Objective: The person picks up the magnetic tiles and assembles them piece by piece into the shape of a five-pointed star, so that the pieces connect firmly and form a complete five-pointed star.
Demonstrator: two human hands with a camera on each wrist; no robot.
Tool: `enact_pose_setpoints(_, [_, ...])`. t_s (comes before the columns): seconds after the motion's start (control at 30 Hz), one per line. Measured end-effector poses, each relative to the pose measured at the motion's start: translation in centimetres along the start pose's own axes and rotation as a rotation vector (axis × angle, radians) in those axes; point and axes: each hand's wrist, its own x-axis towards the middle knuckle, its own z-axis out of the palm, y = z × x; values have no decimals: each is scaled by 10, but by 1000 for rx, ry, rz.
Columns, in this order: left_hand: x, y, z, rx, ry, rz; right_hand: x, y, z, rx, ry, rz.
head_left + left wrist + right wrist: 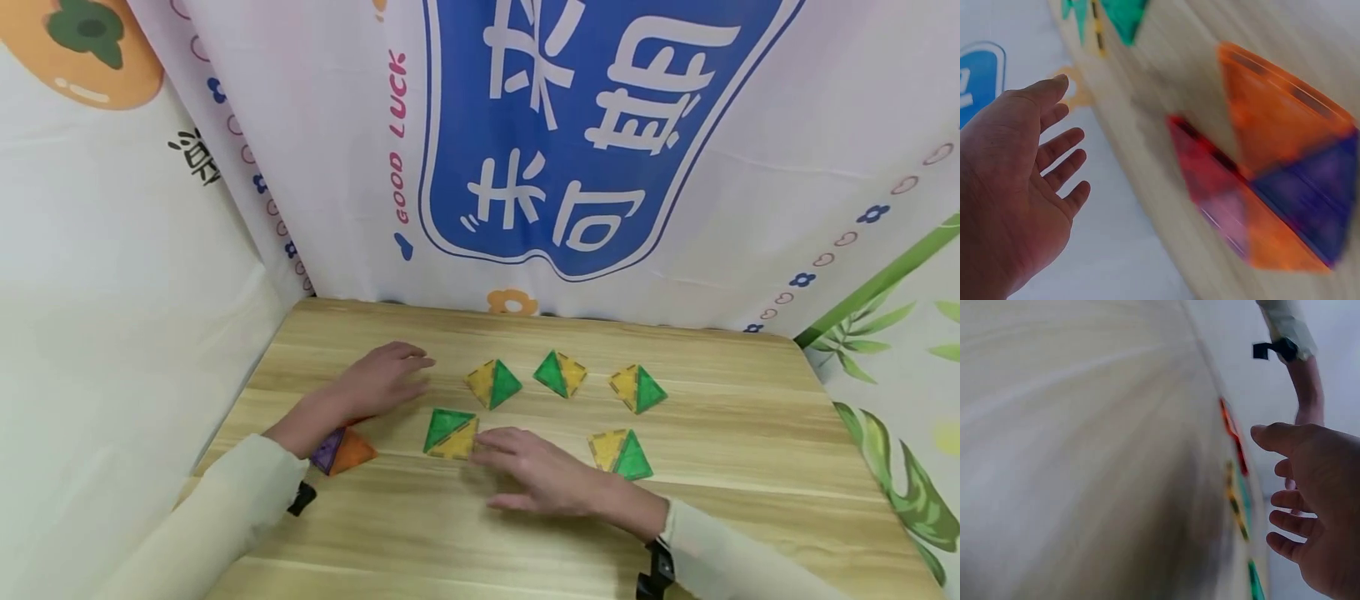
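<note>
The left hand (381, 382) and right hand (536, 472) are loosely spread, nothing gripped; the yellow tile (459, 443) is best pinched edgewise.

Bright, soft light fills the head view, while blur smears the tiles (1275, 112) in both wrist views.

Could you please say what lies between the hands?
In the head view, a square of green and yellow plastic-looking triangular tiles lies between left hand and right hand.
</note>
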Motion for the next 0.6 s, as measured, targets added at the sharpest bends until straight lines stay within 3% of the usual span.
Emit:
enact_pose_setpoints(0.3, [-44,-44,6,-63,15,-16,44,-25,29,-12,-119,-110])
enact_pose_setpoints(0.6, [-58,-64,11,-69,-21,-6,84,-36,50,12,-211,-73])
